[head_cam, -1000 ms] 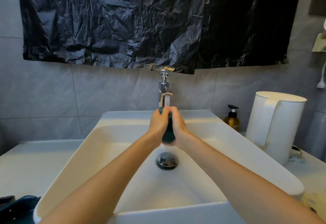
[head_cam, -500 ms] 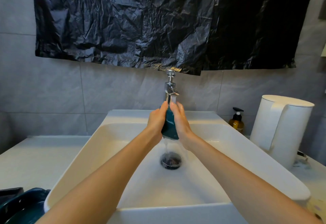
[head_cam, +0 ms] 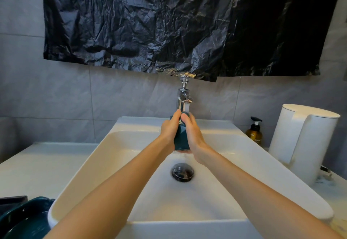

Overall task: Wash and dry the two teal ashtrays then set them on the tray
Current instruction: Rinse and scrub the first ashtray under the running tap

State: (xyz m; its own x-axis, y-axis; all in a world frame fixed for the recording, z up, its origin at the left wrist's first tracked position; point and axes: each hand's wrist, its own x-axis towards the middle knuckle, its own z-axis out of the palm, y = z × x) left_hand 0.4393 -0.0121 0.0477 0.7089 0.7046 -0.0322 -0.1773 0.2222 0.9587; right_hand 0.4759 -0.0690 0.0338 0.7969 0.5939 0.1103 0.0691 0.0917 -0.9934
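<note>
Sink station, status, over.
Left hand, right hand both grip teal ashtray under running faucet. Second ashtray beside sink, lower left. Nothing in the way.

Your held ashtray (head_cam: pixel 181 139): dark teal. Second ashtray (head_cam: pixel 24 218): same teal. Sink (head_cam: pixel 112 144) white, tap (head_cam: pixel 183 97) chrome, plastic sheet (head_cam: pixel 169 22) black, wall tiles (head_cam: pixel 56 97) grey, pump bottle (head_cam: pixel 254 135) amber, black cap, jug (head_cam: pixel 308 144) white.

The faucet (head_cam: pixel 183 97) overhangs the sink (head_cam: pixel 105 156); its wide bowl leaves passage either side. A kettle (head_cam: pixel 304 141) and pump bottle (head_cam: pixel 254 133) crowd the right.
</note>
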